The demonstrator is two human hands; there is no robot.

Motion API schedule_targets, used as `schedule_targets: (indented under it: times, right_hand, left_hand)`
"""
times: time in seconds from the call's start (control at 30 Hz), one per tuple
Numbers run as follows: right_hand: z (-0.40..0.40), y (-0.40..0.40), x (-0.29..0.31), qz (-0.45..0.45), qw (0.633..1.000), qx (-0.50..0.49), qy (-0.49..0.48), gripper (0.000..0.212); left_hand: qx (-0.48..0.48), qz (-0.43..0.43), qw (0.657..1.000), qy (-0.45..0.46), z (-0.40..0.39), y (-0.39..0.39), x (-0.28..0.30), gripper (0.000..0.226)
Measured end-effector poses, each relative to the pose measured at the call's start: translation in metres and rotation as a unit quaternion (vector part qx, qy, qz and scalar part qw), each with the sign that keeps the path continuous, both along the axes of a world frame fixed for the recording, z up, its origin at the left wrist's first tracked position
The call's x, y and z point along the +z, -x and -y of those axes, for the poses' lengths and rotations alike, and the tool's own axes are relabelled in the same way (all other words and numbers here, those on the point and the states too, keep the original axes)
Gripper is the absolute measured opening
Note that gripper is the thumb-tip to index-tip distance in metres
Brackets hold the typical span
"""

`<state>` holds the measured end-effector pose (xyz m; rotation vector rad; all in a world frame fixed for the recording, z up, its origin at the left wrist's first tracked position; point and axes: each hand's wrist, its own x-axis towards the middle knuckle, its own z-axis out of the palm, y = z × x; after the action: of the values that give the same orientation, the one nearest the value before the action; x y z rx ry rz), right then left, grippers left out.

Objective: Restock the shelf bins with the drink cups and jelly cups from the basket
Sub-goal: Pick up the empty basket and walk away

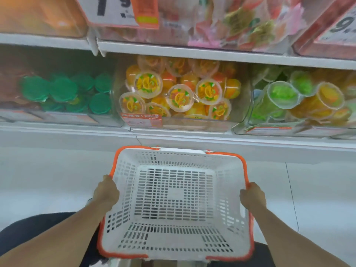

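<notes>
A white plastic basket (125, 182) with an orange rim hangs low in front of the shelf, and nothing lies inside it. My left hand (107, 191) grips its left rim. My right hand (252, 196) grips its right rim. On the shelf above, a clear bin (192, 124) holds several orange jelly cups (180, 97). To its left, a bin holds green-lidded drink cups (62, 89). The right bin holds green and orange jelly cups (283, 94).
A white shelf edge (173, 137) runs just beyond the basket. An upper shelf (192, 51) carries bins of packaged sweets and large price cards (111, 10). Pale floor tiles lie on both sides of the basket. My dark-clothed knees show at the bottom.
</notes>
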<state>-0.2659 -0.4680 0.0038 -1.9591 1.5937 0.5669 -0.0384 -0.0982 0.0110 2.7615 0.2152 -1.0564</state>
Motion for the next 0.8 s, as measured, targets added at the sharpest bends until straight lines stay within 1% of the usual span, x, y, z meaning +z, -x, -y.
schedule_targets:
  times: [0.1,0.2,0.23,0.27,0.3,0.37,0.4,0.43,0.47,0.5,0.57,0.6,0.67,0.7,0.73,0.8]
  right_hand:
    - [-0.001,0.003,0.047,-0.006,1.000,-0.005,-0.005,0.013]
    - [-0.008,0.004,0.098,-0.017,0.999,0.030,-0.029,0.011]
    - [-0.016,0.001,0.118,-0.025,0.998,0.053,-0.037,0.010]
    - [-0.026,-0.002,0.137,-0.033,0.996,0.074,-0.040,0.010]
    - [-0.037,-0.006,0.157,-0.034,0.995,0.084,-0.038,0.010]
    - [-0.057,-0.015,0.200,-0.016,0.996,0.084,-0.019,0.009]
    - [-0.064,-0.019,0.219,-0.007,0.997,0.081,-0.005,0.010]
    - [-0.070,-0.024,0.239,0.000,0.997,0.073,-0.004,0.011]
    - [-0.075,-0.031,0.257,0.008,0.998,0.058,-0.019,0.009]
    - [-0.081,-0.039,0.273,0.030,0.997,0.024,-0.062,0.008]
    - [-0.104,-0.056,0.303,0.081,0.978,-0.048,-0.187,0.009]
    - [-0.119,-0.063,0.316,0.086,0.968,-0.055,-0.231,0.010]
    - [-0.150,-0.078,0.341,0.107,0.952,-0.063,-0.281,0.007]
    - [-0.166,-0.087,0.354,0.122,0.938,-0.086,-0.312,0.004]
    - [-0.182,-0.095,0.366,0.136,0.920,-0.120,-0.347,0.004]
    - [-0.214,-0.112,0.387,0.142,0.887,-0.150,-0.412,0.016]
  left_hand:
    - [-0.008,-0.009,1.000,-0.021,-0.008,0.001,0.055,0.023]
    - [-0.005,-0.012,1.000,-0.017,-0.008,-0.001,0.114,0.026]
    - [0.006,-0.028,1.000,0.000,-0.003,0.001,0.134,0.023]
    - [0.032,-0.064,0.997,0.027,0.003,0.006,0.154,0.018]
    - [0.053,-0.086,0.994,0.049,0.004,0.012,0.168,0.018]
    - [0.060,-0.086,0.992,0.066,0.010,0.022,0.205,0.023]
    - [0.080,-0.084,0.989,0.087,0.009,0.026,0.224,0.018]
    - [0.110,-0.096,0.981,0.128,0.010,0.030,0.246,0.009]
    - [0.147,-0.119,0.966,0.174,0.011,0.035,0.268,0.003]
    - [0.181,-0.137,0.951,0.209,0.011,0.038,0.286,0.009]
    - [0.233,-0.170,0.925,0.247,0.010,0.044,0.320,0.014]
    - [0.245,-0.189,0.915,0.261,0.011,0.047,0.335,0.015]
    - [0.268,-0.229,0.889,0.291,0.017,0.051,0.360,0.017]
    - [0.272,-0.244,0.880,0.305,0.020,0.052,0.371,0.015]
    - [0.269,-0.252,0.876,0.312,0.023,0.054,0.382,0.012]
    - [0.262,-0.246,0.880,0.311,0.020,0.055,0.396,0.005]
